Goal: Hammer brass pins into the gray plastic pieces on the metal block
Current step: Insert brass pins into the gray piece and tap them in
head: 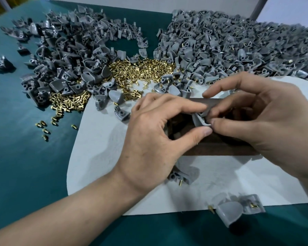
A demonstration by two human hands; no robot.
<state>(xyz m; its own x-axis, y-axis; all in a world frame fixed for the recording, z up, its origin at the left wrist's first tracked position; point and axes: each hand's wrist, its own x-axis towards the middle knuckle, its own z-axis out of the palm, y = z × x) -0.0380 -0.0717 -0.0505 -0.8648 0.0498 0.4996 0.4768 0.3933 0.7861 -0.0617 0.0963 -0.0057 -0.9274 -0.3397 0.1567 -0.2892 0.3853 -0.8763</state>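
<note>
A gray plastic piece (198, 119) sits tilted over the dark metal block (220, 148).

No readable text, labels, brands or numbers showed anywhere. Checked gray plastic pieces (220, 50) far right, brass pins (140, 68) far center, metal block (220, 149) near right, white cloth (100, 148), green table (25, 157) left: all were unmarked.

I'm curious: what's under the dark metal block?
A white sheet lies under the metal block, over the green table. The block covers whatever else is beneath it.
</note>
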